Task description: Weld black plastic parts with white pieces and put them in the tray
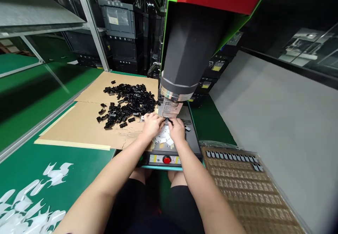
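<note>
Both of my hands meet under the metal horn (pixel 172 108) of the press machine (pixel 188 47). My left hand (pixel 153 124) and my right hand (pixel 177 130) have their fingers closed on a small black plastic part (pixel 168 120) between them, mostly hidden by the fingertips. Just below the hands, several white film pieces (pixel 163 136) lie on the machine's dark base (pixel 191 142). A small grey-and-black part (pixel 187 128) rests right of my right hand. To the left of my left hand spreads a heap of black plastic parts (pixel 134 102).
Cardboard (pixel 87 128) carries the heap at left. White film scraps (pixel 29 206) lie on the green table (pixel 87 163). A red button (pixel 167 159) is on the base's front. At right, a brown tray (pixel 229 177) holds several grey parts. Dark bins (pixel 118 19) stand behind.
</note>
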`<state>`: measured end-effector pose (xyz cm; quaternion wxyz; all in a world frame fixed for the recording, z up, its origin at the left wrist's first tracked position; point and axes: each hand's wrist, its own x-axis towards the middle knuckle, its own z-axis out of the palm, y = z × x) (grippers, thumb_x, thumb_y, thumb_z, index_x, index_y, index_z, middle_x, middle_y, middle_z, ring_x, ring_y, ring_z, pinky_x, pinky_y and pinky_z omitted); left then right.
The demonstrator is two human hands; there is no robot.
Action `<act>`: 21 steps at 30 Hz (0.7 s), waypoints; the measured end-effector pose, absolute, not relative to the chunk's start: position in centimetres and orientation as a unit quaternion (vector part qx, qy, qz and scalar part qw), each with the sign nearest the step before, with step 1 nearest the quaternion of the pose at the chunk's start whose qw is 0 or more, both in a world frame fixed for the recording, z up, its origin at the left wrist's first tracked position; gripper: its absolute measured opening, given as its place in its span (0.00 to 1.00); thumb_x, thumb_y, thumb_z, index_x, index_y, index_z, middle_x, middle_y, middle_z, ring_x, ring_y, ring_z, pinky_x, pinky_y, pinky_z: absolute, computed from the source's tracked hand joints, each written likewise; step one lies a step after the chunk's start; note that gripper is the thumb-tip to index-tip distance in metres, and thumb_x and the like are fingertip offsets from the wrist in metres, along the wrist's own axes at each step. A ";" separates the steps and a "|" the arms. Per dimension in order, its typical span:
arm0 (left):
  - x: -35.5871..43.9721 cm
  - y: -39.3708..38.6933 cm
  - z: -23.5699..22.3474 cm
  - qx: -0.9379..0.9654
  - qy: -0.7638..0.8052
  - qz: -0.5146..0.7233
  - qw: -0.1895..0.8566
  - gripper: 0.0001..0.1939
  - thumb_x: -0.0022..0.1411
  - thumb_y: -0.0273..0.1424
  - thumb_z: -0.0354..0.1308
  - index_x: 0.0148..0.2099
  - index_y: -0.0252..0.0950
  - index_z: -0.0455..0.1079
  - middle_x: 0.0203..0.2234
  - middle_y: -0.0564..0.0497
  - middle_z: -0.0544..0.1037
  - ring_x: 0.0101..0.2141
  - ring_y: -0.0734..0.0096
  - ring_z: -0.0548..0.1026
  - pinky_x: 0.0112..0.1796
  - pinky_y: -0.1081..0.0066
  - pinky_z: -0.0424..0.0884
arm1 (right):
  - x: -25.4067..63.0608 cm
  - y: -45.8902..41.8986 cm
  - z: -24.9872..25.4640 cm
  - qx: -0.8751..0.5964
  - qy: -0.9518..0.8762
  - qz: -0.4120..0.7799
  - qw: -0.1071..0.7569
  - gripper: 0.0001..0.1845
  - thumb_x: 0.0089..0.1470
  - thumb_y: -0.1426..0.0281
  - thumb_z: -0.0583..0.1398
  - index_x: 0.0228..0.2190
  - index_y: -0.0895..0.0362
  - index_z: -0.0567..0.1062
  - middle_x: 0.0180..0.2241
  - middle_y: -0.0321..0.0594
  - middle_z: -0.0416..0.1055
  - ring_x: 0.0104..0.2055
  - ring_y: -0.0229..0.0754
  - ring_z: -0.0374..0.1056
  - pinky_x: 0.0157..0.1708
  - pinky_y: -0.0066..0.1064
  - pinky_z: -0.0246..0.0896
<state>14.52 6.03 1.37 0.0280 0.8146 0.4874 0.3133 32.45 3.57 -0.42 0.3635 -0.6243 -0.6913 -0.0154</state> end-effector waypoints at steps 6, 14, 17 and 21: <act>15.9 6.3 1.0 0.834 0.484 0.263 -0.022 0.12 0.74 0.39 0.56 0.50 0.44 0.79 0.45 0.41 0.79 0.58 0.48 0.68 0.58 0.44 0.55 | 32.1 2.8 0.8 -0.657 -0.714 -0.070 0.232 0.19 0.66 0.69 0.59 0.57 0.51 0.76 0.48 0.50 0.73 0.53 0.57 0.62 0.52 0.45 0.60; 11.5 3.8 2.9 0.831 0.492 0.236 0.107 0.28 0.74 0.46 0.56 0.69 0.41 0.66 0.63 0.38 0.73 0.65 0.46 0.67 0.63 0.43 0.59 | 36.2 -0.8 1.2 -0.604 -0.724 0.005 0.334 0.26 0.64 0.69 0.60 0.62 0.52 0.73 0.59 0.49 0.72 0.60 0.57 0.64 0.61 0.51 0.64; 6.7 0.6 1.6 0.835 0.488 0.220 0.130 0.36 0.70 0.50 0.59 0.73 0.41 0.60 0.68 0.38 0.68 0.67 0.44 0.65 0.66 0.45 0.59 | 41.1 -5.6 0.1 -0.597 -0.729 0.017 0.335 0.25 0.64 0.65 0.59 0.62 0.48 0.74 0.60 0.47 0.73 0.64 0.58 0.65 0.65 0.55 0.62; 1.9 -4.0 -1.1 0.849 0.500 0.119 0.121 0.49 0.58 0.46 0.70 0.77 0.43 0.56 0.73 0.37 0.61 0.71 0.36 0.59 0.68 0.41 0.56 | 46.4 -11.4 -2.0 -0.619 -0.743 0.047 0.252 0.36 0.61 0.60 0.62 0.69 0.45 0.67 0.68 0.47 0.66 0.71 0.61 0.58 0.69 0.60 0.57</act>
